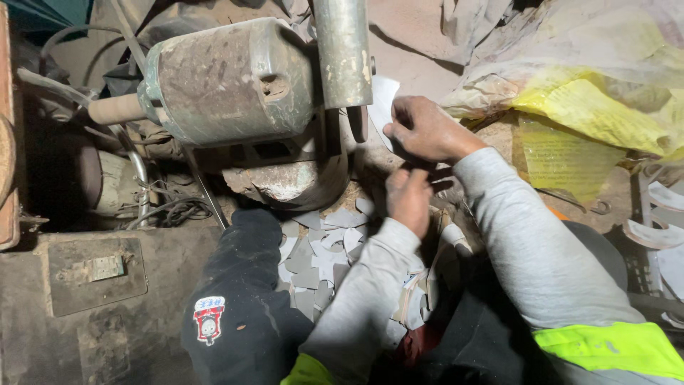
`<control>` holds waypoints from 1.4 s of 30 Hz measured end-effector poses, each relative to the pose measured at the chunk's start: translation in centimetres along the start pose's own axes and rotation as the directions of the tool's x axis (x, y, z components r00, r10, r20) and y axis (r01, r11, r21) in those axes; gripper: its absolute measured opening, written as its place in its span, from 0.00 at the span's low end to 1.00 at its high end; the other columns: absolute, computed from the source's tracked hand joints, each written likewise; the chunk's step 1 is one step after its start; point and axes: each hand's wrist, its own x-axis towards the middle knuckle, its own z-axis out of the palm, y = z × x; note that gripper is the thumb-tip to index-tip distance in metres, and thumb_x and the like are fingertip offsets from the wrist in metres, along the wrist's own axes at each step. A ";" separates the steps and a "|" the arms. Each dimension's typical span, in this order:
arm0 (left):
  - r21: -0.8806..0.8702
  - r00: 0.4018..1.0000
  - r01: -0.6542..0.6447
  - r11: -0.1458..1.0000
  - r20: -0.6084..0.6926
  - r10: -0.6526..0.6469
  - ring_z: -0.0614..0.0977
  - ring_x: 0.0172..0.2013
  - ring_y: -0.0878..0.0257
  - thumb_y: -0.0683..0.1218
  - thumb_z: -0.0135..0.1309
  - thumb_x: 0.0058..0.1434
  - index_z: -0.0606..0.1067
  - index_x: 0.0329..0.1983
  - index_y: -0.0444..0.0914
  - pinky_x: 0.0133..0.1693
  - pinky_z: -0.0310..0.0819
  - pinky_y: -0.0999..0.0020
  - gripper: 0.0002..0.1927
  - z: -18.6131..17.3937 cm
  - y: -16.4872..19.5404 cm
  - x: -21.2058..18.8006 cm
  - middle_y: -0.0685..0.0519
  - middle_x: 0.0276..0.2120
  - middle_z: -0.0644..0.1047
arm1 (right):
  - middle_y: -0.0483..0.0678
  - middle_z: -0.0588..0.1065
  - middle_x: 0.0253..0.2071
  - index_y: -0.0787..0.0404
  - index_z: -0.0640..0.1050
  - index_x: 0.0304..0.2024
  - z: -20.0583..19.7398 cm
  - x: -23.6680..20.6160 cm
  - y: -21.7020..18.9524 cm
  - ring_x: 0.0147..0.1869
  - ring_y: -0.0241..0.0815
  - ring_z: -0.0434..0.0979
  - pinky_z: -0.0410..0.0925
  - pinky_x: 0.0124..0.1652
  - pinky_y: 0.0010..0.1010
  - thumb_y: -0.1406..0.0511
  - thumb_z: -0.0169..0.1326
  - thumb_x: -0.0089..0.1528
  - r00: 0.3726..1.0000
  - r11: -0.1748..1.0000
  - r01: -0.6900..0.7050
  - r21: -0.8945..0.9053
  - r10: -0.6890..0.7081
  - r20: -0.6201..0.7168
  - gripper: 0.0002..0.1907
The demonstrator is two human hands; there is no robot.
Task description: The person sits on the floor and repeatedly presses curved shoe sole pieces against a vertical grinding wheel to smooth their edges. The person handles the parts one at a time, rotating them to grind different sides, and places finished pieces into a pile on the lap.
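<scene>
The person sits low in front of an old rusty grinder [235,78], its wheel [358,122] turned edge-on just under a metal guard [343,50]. The right hand [427,130] is closed around a pale flat sheet piece [382,100], holding it up close beside the wheel — whether it touches the wheel I cannot tell. The left hand [410,198] sits just below, fingers curled in, knuckles toward me; it may be pinching something small, but what it grips is hidden. Under both hands lies a heap of grey-white offcuts [320,249], spread between a dark knee [242,285] and the grey sleeves. To the right, yellow plastic bags [591,107] are bunched against the wall.

The risk I see is closeness — the right hand's fingers are very near the wheel, bare, and the piece is thin. If it catches or snags, it could jerk and pull the fingertips in, or snap and fly. The loose cuffs also hang near the machine, and the offcuts have sharp-looking edges right beneath the left hand.
</scene>
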 end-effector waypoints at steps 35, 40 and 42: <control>0.239 0.988 0.059 0.969 0.124 -0.090 0.80 0.36 0.67 0.47 0.56 0.68 0.79 0.43 0.32 0.39 0.77 0.69 0.12 1.2 2.0 0.8 0.54 0.37 0.80 | 0.44 0.76 0.33 0.64 0.78 0.49 -1.6 1.6 -0.9 0.37 0.34 0.72 0.69 0.38 0.28 0.58 0.57 0.66 1.000 0.978 0.013 0.209 -0.007 -0.028 0.16; 0.228 0.986 0.084 0.970 0.125 -0.114 0.77 0.35 0.70 0.46 0.56 0.68 0.79 0.43 0.35 0.37 0.72 0.73 0.09 0.9 1.7 1.1 0.57 0.37 0.79 | 0.48 0.76 0.32 0.65 0.77 0.49 -1.4 2.1 -0.6 0.35 0.37 0.72 0.69 0.38 0.32 0.59 0.56 0.66 1.000 0.981 -0.010 0.195 0.013 -0.014 0.16; 0.249 0.986 0.075 0.966 0.124 -0.108 0.77 0.35 0.71 0.47 0.56 0.69 0.79 0.40 0.35 0.37 0.72 0.74 0.09 0.7 1.7 1.3 0.57 0.36 0.79 | 0.49 0.75 0.31 0.65 0.77 0.48 -1.4 2.2 -0.4 0.35 0.38 0.72 0.69 0.38 0.34 0.59 0.56 0.67 1.000 0.984 -0.022 0.177 0.024 -0.007 0.16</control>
